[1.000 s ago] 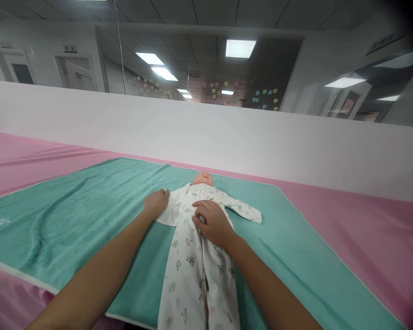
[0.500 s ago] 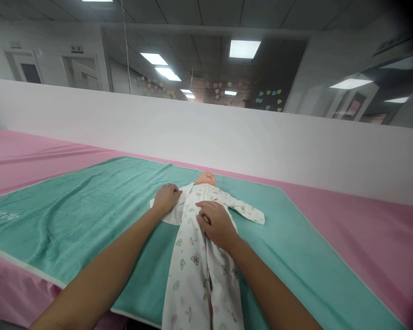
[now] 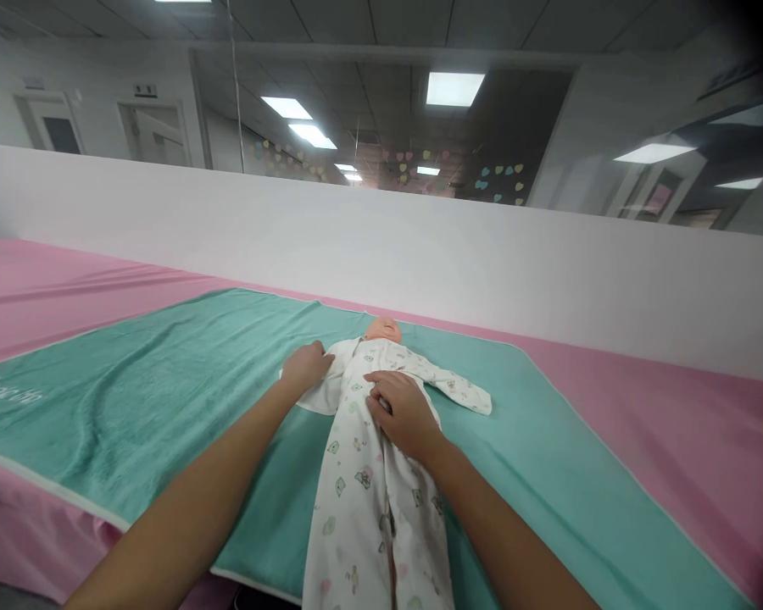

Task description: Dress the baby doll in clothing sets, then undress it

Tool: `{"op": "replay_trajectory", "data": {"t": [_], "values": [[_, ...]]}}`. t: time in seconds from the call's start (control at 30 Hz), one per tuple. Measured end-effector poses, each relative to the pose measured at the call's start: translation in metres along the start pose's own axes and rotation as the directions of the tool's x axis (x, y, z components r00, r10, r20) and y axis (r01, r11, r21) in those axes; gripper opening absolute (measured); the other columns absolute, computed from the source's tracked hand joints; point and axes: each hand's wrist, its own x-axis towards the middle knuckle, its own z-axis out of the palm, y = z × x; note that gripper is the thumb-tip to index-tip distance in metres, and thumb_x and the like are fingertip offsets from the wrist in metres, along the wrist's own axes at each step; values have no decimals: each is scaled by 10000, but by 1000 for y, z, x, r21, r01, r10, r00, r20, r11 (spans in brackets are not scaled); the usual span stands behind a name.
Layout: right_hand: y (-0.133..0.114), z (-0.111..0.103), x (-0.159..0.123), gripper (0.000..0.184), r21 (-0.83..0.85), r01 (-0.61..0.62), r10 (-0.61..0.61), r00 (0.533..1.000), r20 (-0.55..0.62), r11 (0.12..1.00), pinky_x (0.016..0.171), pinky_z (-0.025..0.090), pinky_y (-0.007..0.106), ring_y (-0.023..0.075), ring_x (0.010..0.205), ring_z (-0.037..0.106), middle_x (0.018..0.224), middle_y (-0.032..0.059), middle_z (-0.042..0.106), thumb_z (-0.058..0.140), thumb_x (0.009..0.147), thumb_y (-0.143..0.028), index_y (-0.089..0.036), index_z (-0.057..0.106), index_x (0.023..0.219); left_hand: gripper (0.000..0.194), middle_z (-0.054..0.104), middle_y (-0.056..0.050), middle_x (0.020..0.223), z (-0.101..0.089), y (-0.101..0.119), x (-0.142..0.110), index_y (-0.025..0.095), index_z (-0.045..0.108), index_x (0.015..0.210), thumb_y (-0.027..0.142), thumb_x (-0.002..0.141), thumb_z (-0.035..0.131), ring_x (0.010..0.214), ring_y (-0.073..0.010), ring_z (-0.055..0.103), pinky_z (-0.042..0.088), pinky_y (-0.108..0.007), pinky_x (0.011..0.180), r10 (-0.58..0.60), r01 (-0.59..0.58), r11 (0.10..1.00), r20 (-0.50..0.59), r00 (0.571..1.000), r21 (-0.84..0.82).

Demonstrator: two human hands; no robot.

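Observation:
A baby doll (image 3: 382,329) lies on its back on a teal towel (image 3: 133,398), dressed in a white printed romper (image 3: 369,500). My left hand (image 3: 306,368) rests on the romper's spread-out left flap beside the doll's chest, fingers curled down onto the cloth. On the doll's chest lies my right hand (image 3: 405,412), its fingers bent and pinching the front of the romper. The doll's right-side sleeve (image 3: 458,390) stretches out flat on the towel.
The towel covers a pink sheet (image 3: 674,424) on a long surface. A white partition wall (image 3: 420,254) runs behind it, with glass above showing a corridor. The near towel edge hangs at the bottom left.
My left hand has slid right along the flap toward the doll's chest. My right hand has stayed on the chest. The view has shifted slightly.

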Motion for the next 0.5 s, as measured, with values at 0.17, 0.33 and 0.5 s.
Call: {"op": "replay_trajectory", "data": {"t": [0.17, 0.33, 0.5], "values": [[1, 1, 1, 170, 21, -2, 2, 1000, -13, 1000, 943, 341, 380, 177, 1070, 518, 994, 37, 636, 435, 826, -142, -201, 472, 670, 388, 654, -66, 902, -21, 29, -25, 162, 589, 1034, 470, 817, 498, 772, -201, 606, 456, -280, 630, 303, -77, 612, 143, 942, -787], [7, 5, 0, 185, 141, -133, 139, 990, -32, 981, 839, 382, 337, 174, 885, 541, 816, 5, 613, 471, 831, -241, -199, 494, 652, 549, 642, -81, 1050, -30, 44, -47, 183, 560, 1209, 307, 696, 714, 966, -205, 576, 454, -277, 796, 622, 84, 370, 315, 717, -925], [26, -1, 5, 298, 436, -356, 442, 890, -111, 826, 698, 420, 274, 152, 763, 538, 811, 5, 585, 366, 876, -456, -207, 516, 811, 548, 569, 7, 639, -26, 38, -48, 182, 495, 1292, 327, 783, 635, 501, -83, 495, 395, -215, 500, 719, 115, 465, 450, 530, -878]]}}
